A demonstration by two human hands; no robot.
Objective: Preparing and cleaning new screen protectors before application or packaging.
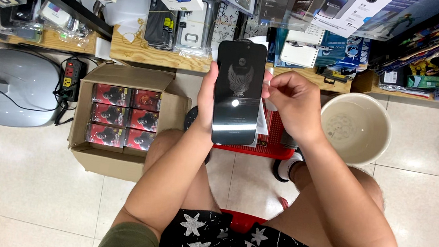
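A black screen protector (236,93) is held upright by its edge in the left hand (207,99) — face kept untouched; a white backing sheet (263,120), seemingly, is pinched by the right hand (293,103).

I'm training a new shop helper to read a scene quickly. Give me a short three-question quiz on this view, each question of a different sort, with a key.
1. True or false: the left hand holds the black glass screen protector upright by its edge.
2. Multiple choice: what lies in the open cardboard box on the floor? A) loose cables B) rows of small red and black packs C) nothing.
3. Fill in: beside the right hand stands a round, cream-coloured ____.

Key: 1 true; 2 B; 3 bucket.
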